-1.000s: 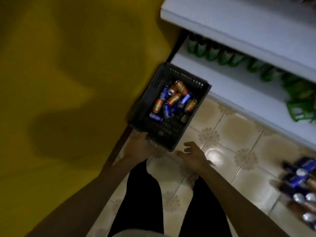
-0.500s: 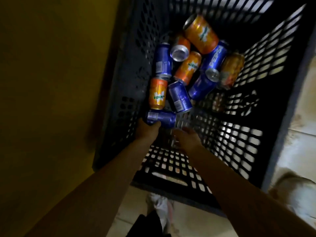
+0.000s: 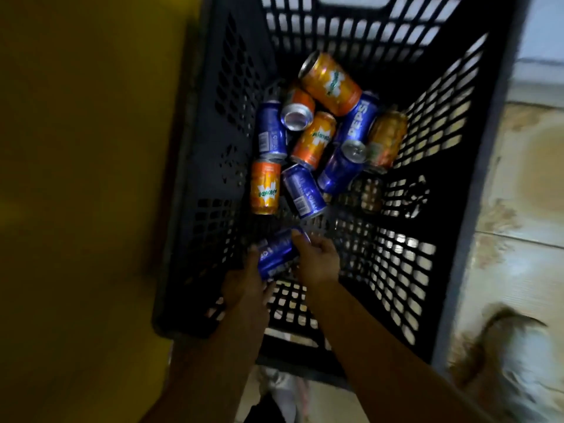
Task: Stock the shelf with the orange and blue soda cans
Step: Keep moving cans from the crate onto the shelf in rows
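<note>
Looking down: into a dark perforated crate (image 3: pixel 232 123) on a tiled floor (image 3: pixel 518 209), yellow wall (image 3: pixel 76 178) at 9 o'clock.
Left hand (image 3: pixel 244 285): inside the crate at 6 o'clock, fingers (image 3: pixel 254 254) curled round the lower end of a blue can (image 3: pixel 276 254); grip partly blurred.
Right hand (image 3: pixel 317 261): just beside the left, at 3 o'clock of it; fingers bent over the upper side of the same blue can, touching it.
Held blue can: tilted, top toward 1 o'clock, between both hands, apart from the heap; contact with the crate bottom cannot be told.
Heap of cans: lying on their sides at 12 o'clock of the hands, against the crate's far left part.
Orange cans: topmost orange can (image 3: pixel 329 83) at 12 o'clock; central orange can (image 3: pixel 314 138) below it; lower orange can (image 3: pixel 265 187) at 9 o'clock of the heap; shadowed orange can (image 3: pixel 386 141) at 3 o'clock; one more, end-on, silver base (image 3: pixel 297 117) showing.
Blue cans: Pepsi-lettered can (image 3: pixel 358 123) resting across another blue one (image 3: pixel 337 172); left blue can (image 3: pixel 270 132) along the crate wall; lowest blue can (image 3: pixel 303 190) touching the lower orange can.
</note>
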